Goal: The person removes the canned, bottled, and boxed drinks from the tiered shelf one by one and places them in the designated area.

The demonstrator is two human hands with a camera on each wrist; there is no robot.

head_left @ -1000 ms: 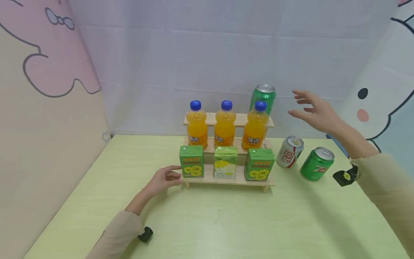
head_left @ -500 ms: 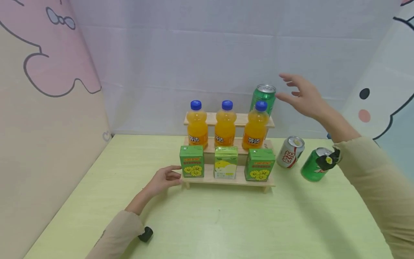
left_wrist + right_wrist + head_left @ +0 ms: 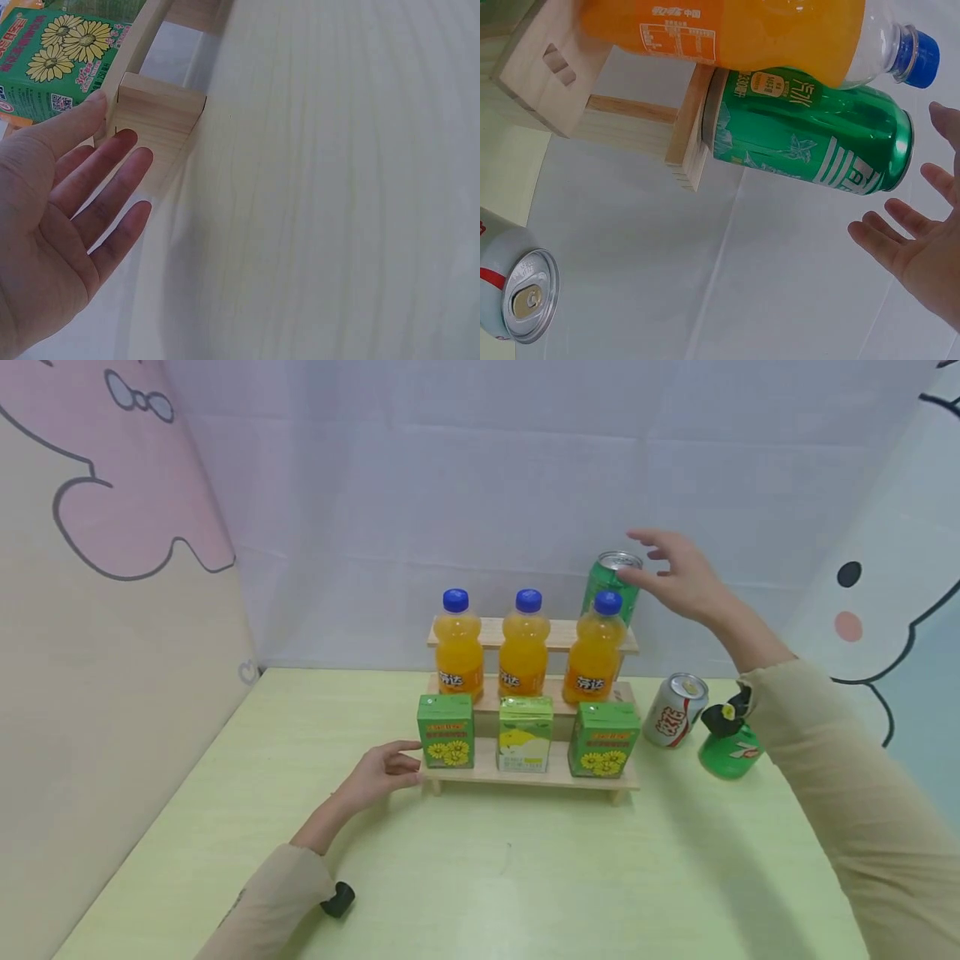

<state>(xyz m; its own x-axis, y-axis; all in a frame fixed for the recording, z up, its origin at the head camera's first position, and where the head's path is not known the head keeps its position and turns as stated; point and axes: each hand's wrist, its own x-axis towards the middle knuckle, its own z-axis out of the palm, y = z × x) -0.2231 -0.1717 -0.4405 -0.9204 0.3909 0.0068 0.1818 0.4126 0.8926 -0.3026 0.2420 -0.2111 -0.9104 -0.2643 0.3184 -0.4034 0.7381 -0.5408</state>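
Observation:
My left hand (image 3: 377, 777) is at the left end of the lowest tier of a small stepped wooden shelf (image 3: 558, 782). In the left wrist view its thumb touches the shelf's edge beside a green drink carton (image 3: 64, 64), its other fingers loosely extended against the end support. My right hand (image 3: 681, 578) hovers, fingers spread, at the top of a green soda can (image 3: 600, 583) standing on the upper tier. The right wrist view shows a gap between those fingertips and the can (image 3: 802, 135). An orange soda bottle (image 3: 780, 37) partly covers the can.
Three orange soda bottles (image 3: 523, 647) with blue caps fill the middle tier. Three drink cartons (image 3: 525, 739) stand on the lowest. To the right, a silver can (image 3: 675, 712) and a green 7UP can (image 3: 729, 755), partly behind my sleeve, stand on the table (image 3: 480, 877).
My right hand has moved left, from the right of the shelf to the top of the green can on the upper tier. The left hand has stayed in place.

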